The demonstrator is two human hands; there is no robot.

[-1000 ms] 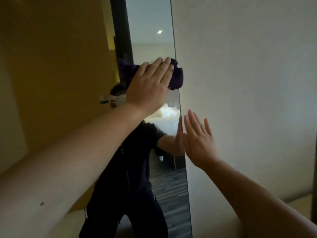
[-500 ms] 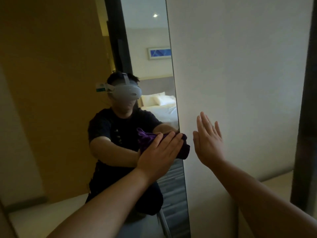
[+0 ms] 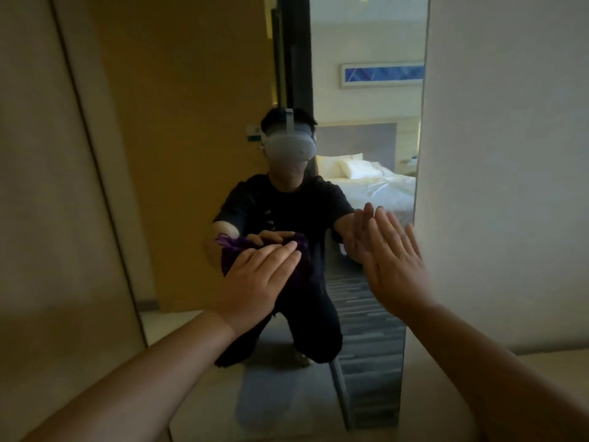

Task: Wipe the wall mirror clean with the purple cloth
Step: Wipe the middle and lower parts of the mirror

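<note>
Head camera: a tall wall mirror (image 3: pixel 366 122) fills the centre, set between a beige wall (image 3: pixel 510 154) and a tan panel (image 3: pixel 47 154). The left hand (image 3: pixel 255 282) presses a bunched purple cloth (image 3: pixel 299 269) flat against the glass, fingers straight and together. The right hand (image 3: pixel 395 266) is open, palm against the mirror near its right edge. A kneeling person and a bed (image 3: pixel 376 183) show in reflection.
</note>
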